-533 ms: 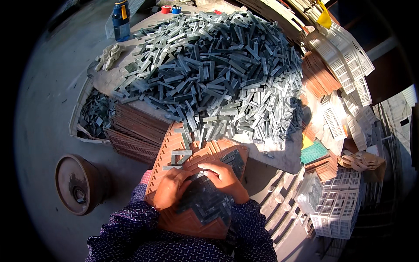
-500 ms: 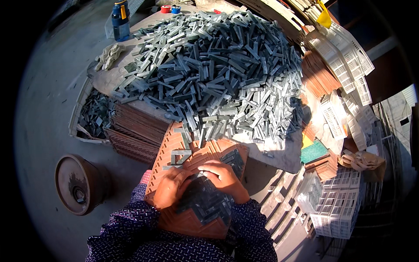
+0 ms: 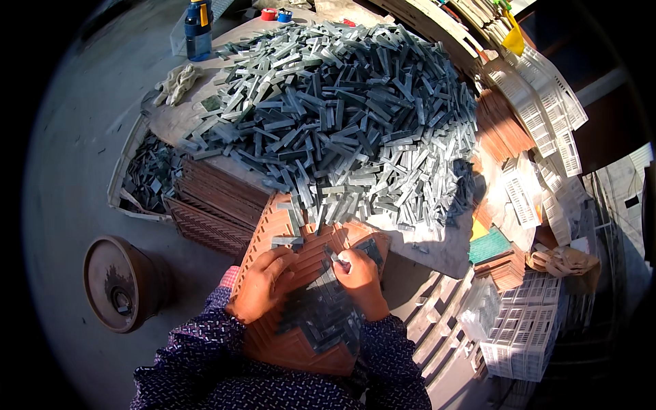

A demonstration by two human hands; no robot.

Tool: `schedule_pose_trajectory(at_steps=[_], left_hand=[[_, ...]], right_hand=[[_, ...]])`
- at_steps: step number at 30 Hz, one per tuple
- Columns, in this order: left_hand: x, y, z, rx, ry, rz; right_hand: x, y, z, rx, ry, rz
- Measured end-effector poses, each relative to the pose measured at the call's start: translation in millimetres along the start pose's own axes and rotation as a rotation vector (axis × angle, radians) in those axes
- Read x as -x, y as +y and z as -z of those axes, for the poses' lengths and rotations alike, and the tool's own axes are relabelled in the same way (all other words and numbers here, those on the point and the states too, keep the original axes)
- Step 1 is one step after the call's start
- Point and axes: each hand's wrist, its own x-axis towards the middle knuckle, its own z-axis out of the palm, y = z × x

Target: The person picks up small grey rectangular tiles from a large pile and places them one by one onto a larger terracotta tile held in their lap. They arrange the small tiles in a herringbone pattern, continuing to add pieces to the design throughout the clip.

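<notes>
Filling the terracotta mould tray on our lap, we had grey strips seated across about its middle third, the herringbone grooves above and below bare. Our right hand pinched one grey strip; our left hand pressed flat, grasping nothing. One heap of strips remained, far too many to count.

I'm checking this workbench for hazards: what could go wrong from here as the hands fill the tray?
1. The big heap of grey strips slopes right down to the orange tray; loose strips could slide onto the rows already laid.
2. The right hand pinches one strip at its tip; it might slip and land crooked.
3. The left hand rests on the tray and could nudge laid pieces.
</notes>
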Motion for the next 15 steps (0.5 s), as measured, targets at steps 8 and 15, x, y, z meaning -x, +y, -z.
schedule_pose_trajectory(at_steps=[8,15], left_hand=[[9.1,-6.7,13.0,0.152,-0.008,0.17],[9.7,-11.5,9.1,0.177,-0.001,0.189]], right_hand=[[2.0,2.4,5.5,-0.005,-0.112,-0.05],[-19.5,15.8,-1.9,-0.017,-0.116,0.146]])
